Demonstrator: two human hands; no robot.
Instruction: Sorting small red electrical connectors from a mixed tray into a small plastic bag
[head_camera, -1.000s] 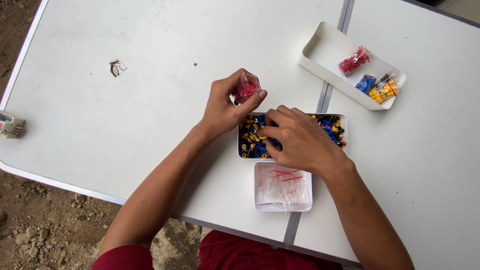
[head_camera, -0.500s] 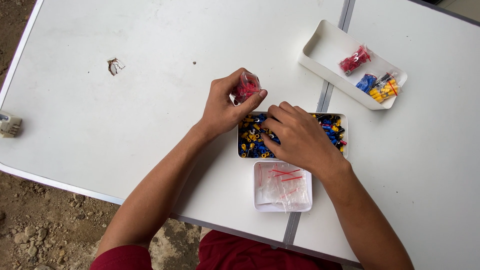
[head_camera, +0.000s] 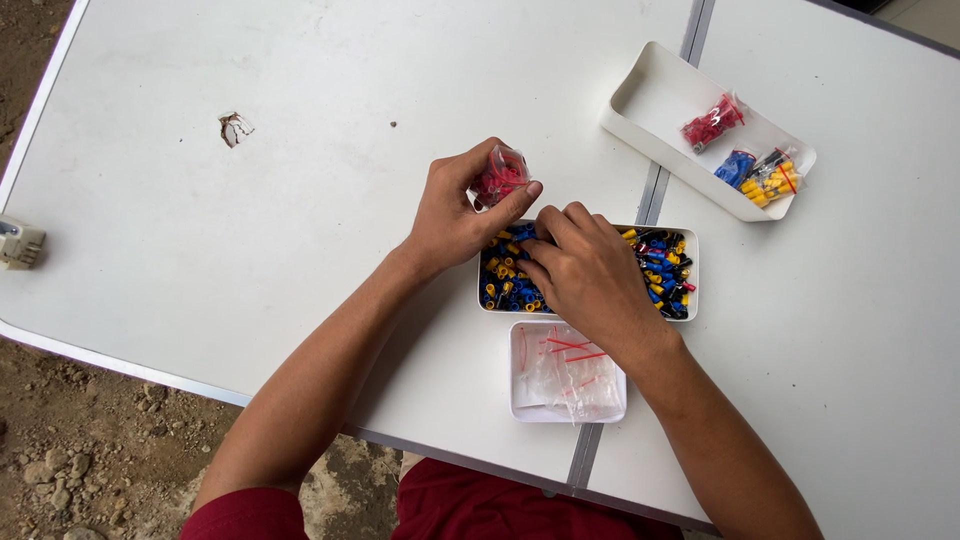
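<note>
My left hand (head_camera: 455, 210) holds a small clear bag of red pieces (head_camera: 500, 177) just above the table, at the far left corner of a white tray (head_camera: 690, 275) filled with small blue, yellow, red and black pieces. My right hand (head_camera: 590, 275) lies over the middle of that tray, fingers curled down into the pieces; whether it pinches one is hidden. Close in front of the tray stands a smaller white tray (head_camera: 520, 385) holding empty clear bags with red strips.
A long white tray (head_camera: 650, 100) at the far right holds three filled bags: red (head_camera: 712, 124), blue (head_camera: 738, 165) and yellow (head_camera: 772, 182). A small scrap (head_camera: 234, 128) lies far left. A white block (head_camera: 20, 243) sits at the table's left edge. Stony ground lies below.
My right hand's fingers have shifted slightly within the tray of pieces. The left hand keeps the red bag in about the same place.
</note>
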